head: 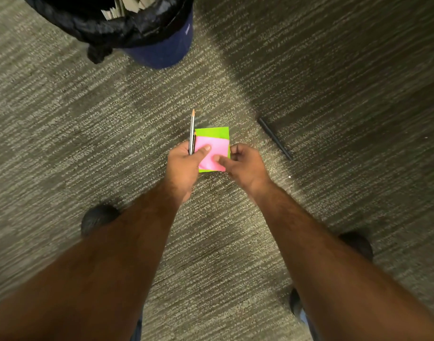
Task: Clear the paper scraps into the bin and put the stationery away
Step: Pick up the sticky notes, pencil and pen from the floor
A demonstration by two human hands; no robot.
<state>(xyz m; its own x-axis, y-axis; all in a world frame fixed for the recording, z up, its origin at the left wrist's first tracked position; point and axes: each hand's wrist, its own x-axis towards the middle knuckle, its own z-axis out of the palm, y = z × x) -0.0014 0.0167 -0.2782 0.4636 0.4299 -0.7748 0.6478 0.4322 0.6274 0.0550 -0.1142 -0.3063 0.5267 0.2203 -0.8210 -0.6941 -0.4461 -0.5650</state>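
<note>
My left hand point(184, 166) grips a pencil point(192, 129) that points away from me, along with a second darker pencil beside it, and its thumb presses on a pink sticky-note pad point(217, 150). Under the pink pad lies a green pad point(212, 132), its top edge showing. My right hand point(243, 163) pinches the right side of the same pads with thumb and fingers. A blue bin point(166, 50) with a black liner point(127, 25) stands at the top, paper scraps point(127, 6) inside it. A black pen point(275, 138) lies on the carpet, right of my hands.
Grey striped carpet point(88, 114) covers the floor. Two dark round chair casters or feet point(99, 217) point(357, 243) sit near my forearms. A tiny white speck point(289, 177) lies by the pen.
</note>
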